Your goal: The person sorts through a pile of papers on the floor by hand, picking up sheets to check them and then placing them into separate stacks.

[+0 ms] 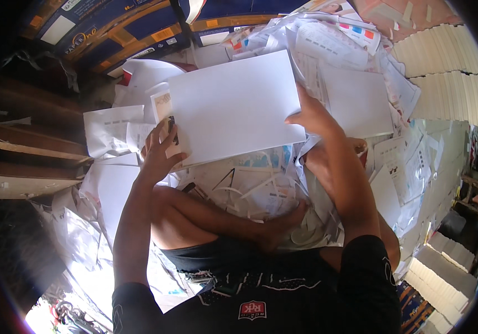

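A large white stack of paper sheets (233,106) lies in front of my crossed legs, held up between my two hands. My left hand (161,147) grips its left edge, the thumb near the lower left corner and the fingers over a printed sheet (162,106) that sticks out at that side. At the right edge, my right hand (314,114) has its thumb on the top sheet; the other fingers go behind the edge and are partly hidden. The stack's near edge shows some thickness, but how many sheets it has I cannot tell.
Loose and crumpled papers (333,47) surround me, with paper strips (261,186) by my legs. Blue and orange cardboard boxes (111,36) stand at the far left. Stacked paper blocks (450,94) rise at the far right, more (439,278) at the near right. Wooden boards (33,145) line the left.
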Demonstrator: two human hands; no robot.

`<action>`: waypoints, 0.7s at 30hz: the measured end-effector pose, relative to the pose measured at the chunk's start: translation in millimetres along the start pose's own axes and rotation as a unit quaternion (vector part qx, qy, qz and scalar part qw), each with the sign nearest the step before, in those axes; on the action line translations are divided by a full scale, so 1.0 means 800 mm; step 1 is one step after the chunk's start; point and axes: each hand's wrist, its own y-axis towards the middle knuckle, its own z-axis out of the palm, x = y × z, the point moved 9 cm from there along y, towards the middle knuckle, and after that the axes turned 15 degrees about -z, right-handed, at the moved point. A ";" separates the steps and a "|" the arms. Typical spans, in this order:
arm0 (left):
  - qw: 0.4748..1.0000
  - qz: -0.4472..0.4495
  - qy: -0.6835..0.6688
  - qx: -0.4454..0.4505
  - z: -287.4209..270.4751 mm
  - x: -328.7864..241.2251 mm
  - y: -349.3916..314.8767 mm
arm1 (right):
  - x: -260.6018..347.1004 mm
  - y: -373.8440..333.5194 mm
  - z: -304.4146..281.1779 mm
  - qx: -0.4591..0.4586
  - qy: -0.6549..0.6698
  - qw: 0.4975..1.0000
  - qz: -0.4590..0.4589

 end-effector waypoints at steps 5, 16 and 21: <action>0.999 0.030 -0.023 -0.014 0.011 -0.003 0.007 | 0.130 -0.007 0.094 -0.014 -0.189 0.958 -0.214; 0.983 0.130 -0.069 -0.107 0.002 0.007 0.008 | 0.171 -0.229 -0.161 -0.102 -0.259 0.903 -0.327; 0.984 0.068 -0.074 -0.148 -0.042 0.003 -0.005 | 0.096 -0.453 -0.317 -0.182 -0.380 0.907 -0.023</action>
